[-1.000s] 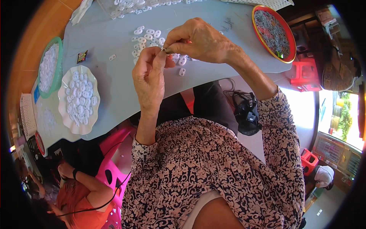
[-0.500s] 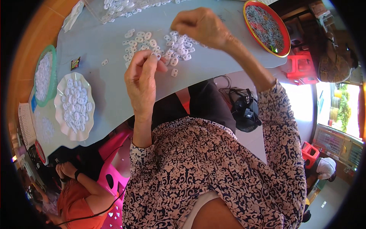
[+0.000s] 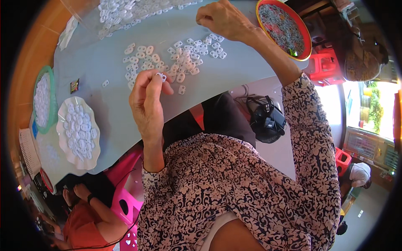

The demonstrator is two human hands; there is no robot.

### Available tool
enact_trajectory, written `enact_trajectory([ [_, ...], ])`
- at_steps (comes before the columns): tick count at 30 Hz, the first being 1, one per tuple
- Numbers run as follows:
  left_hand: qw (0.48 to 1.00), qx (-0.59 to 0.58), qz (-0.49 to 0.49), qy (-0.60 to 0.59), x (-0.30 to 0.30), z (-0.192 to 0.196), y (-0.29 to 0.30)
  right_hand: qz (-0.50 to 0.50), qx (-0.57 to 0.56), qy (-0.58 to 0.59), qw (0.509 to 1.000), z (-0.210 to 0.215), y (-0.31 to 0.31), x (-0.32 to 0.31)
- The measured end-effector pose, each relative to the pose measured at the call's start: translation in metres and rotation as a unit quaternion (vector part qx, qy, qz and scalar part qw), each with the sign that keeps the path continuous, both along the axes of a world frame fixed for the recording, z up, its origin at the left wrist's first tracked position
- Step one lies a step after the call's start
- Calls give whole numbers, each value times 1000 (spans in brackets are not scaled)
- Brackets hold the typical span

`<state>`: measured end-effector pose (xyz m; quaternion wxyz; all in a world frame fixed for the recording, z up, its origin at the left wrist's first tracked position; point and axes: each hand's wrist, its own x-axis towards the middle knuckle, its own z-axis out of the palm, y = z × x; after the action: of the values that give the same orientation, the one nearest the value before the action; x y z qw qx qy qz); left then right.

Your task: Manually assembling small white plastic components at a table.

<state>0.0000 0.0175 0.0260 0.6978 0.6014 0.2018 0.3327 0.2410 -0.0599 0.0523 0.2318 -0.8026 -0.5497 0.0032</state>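
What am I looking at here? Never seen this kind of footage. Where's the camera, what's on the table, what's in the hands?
No machine here: a person works with bare hands. The single picture comes from a wide fisheye camera on their head, looking down, so straight edges bend and the patterned sleeves enter from below. The left hand pinches one small white ring between its fingers. The right hand is curled over the far side of the grey table, beside a loose pile of white rings; what it holds I cannot tell. At the left stand a white scalloped plate and a green-rimmed plate, both holding white pieces. At the right sits a red-rimmed bowl.
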Motion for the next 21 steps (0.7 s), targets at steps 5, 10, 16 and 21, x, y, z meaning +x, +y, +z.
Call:
enact_trajectory([
  [5,1000,-4,-4,-5,2,1,-1,-19,-19,17,999,-2,-9,15],
  [10,1000,-12,-9,8,2,4,-3,-4,-71,36,997,-8,-8,15],
  [16,1000,-6,-14,6,2,3,-2,-15,-73,86,994,-4,-5,18],
  [21,1000,-6,-15,13,3,5,-3,7,-55,33,998,-5,-11,16],
])
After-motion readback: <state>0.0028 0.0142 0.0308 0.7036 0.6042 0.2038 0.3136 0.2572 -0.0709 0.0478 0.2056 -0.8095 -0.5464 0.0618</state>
